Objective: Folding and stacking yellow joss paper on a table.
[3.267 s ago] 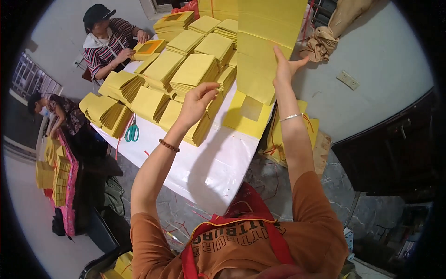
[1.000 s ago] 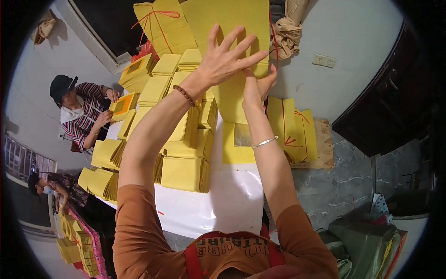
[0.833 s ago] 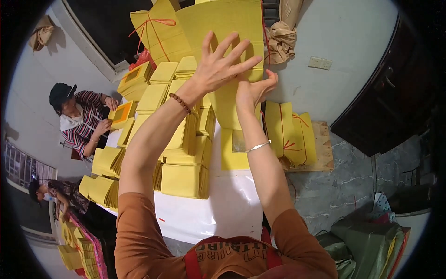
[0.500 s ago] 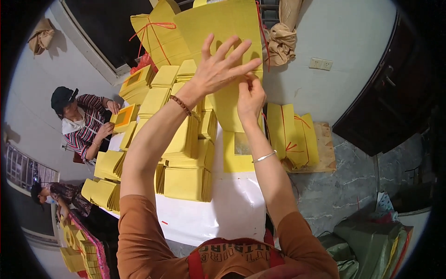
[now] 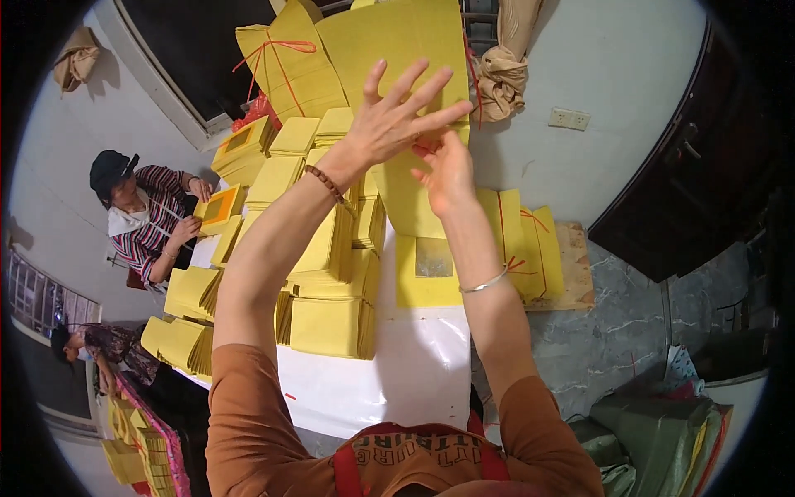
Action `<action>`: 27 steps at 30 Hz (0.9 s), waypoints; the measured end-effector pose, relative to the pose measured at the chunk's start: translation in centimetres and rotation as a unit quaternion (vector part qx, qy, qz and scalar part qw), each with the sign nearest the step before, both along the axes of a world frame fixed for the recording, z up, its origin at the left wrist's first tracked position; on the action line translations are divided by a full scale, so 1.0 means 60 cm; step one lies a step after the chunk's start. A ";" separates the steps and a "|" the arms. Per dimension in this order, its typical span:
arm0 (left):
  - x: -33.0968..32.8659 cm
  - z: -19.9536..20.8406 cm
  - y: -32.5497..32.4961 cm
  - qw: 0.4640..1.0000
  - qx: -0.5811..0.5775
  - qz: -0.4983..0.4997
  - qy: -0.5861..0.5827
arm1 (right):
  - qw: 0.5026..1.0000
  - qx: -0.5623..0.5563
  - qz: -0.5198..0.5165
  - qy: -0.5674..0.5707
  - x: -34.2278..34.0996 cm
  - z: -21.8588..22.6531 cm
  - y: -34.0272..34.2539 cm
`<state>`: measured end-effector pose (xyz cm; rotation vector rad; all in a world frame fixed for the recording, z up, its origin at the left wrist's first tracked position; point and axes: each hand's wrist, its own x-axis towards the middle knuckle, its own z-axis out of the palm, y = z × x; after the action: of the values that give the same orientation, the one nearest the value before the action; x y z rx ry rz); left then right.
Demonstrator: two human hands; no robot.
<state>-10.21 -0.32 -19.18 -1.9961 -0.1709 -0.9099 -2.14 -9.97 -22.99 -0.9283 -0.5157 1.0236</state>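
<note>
A large yellow paper sheet (image 5: 389, 41) with a crease across it lies beneath both hands on the far part of the table. My left hand (image 5: 406, 112) rests on it, fingers spread wide. My right hand (image 5: 451, 170) is just below and partly behind the left; its thumb stands apart from the curled fingers, and I see nothing held. Some of its fingertips are hidden. At the sheet's near end lies a yellow piece with a silvery square (image 5: 434, 258). Left of the hands are several stacks of folded yellow paper (image 5: 327, 327).
Red-tied yellow bundles (image 5: 286, 70) stand at the back, with more tied bundles (image 5: 530, 248) on a wooden board at right. A co-worker (image 5: 157, 215) at left handles a yellow piece with an orange panel (image 5: 219, 207). Another person (image 5: 124, 352) bends farther off. White sheeting (image 5: 422, 364) covers the table.
My right hand has gone from a pinch to a looser pose, its thumb parted from the fingers, and has turned slightly. The left hand stays nearly in place, still spread.
</note>
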 end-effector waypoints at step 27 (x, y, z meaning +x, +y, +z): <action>-0.068 0.239 0.122 0.460 -0.830 -0.112 -0.295 | 0.883 0.166 0.391 0.200 0.156 -0.022 0.054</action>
<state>-14.28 7.02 -4.83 -3.2284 -1.8973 -2.0012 7.20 -6.76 -24.30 -0.1521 -0.7060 1.7401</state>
